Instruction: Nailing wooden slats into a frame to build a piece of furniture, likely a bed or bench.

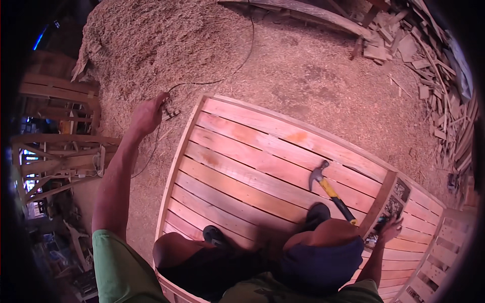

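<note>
My left hand (148, 113), stretched out left of the slatted wooden panel (232, 171), is closed round something small and dark that I cannot make out, beside a thin cable (202, 83). My right hand (391, 227) is at a divided wooden box (399, 189) holding small metal pieces on the panel, its curled fingers on a dark item too unclear to name. A claw hammer (331, 190) with a yellow and black handle lies on the slats left of the box. My knees and dark shoes (317, 214) are on the panel.
A heap of shavings (131, 40) rises at the back left on the shaving-strewn floor. Scrap wood (419, 63) is piled at the right, and a long board (298, 12) lies at the back. Timber frames (60, 156) stand along the left; more slatted wood (444, 252) is at the right edge.
</note>
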The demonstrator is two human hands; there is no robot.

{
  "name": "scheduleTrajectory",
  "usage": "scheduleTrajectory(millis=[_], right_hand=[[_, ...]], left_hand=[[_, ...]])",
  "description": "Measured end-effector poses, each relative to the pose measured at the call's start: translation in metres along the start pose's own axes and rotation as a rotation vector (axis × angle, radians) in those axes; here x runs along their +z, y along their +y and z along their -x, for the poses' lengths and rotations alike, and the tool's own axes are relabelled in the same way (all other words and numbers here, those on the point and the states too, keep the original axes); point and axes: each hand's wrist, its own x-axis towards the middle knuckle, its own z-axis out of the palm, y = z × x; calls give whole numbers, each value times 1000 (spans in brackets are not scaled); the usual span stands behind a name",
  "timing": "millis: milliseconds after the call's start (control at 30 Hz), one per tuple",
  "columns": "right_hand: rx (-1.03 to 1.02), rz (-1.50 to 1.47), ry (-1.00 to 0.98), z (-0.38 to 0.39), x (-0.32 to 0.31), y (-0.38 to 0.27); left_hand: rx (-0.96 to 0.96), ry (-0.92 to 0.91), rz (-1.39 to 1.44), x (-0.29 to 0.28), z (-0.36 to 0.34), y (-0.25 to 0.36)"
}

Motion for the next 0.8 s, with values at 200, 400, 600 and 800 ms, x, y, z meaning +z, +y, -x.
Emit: scheduleTrajectory(millis=[200,400,600,800], right_hand=[[-499,-233,-176,-48,40,155],[-257,-59,-279,-17,19,120],[451,-211,-270,19,-51,-34],[464,-228,-255,17,-70,-3]], left_hand=[[3,-101,127,28,-45,36],[232,-245,196,80,-113,143],[697,-277,289,53,-135,352],[1076,-356,249,7,-132,632]])
